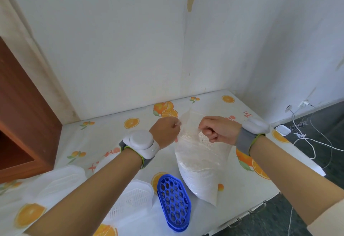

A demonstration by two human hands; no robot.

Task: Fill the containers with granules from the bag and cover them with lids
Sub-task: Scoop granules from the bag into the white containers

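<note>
Between left hand (164, 131) and right hand (217, 130) sits the bag (201, 165); each pinches one lip, apparently to pull its mouth open.

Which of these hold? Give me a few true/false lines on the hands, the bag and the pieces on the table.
1. Both the left hand and the right hand pinch the top of the bag. True.
2. The bag is empty. False: it holds white granules.
3. The blue perforated piece lies on the table, left of the bag. True.
4. The blue perforated piece sits on top of the white container. False: it lies beside the container, on its right.
</note>
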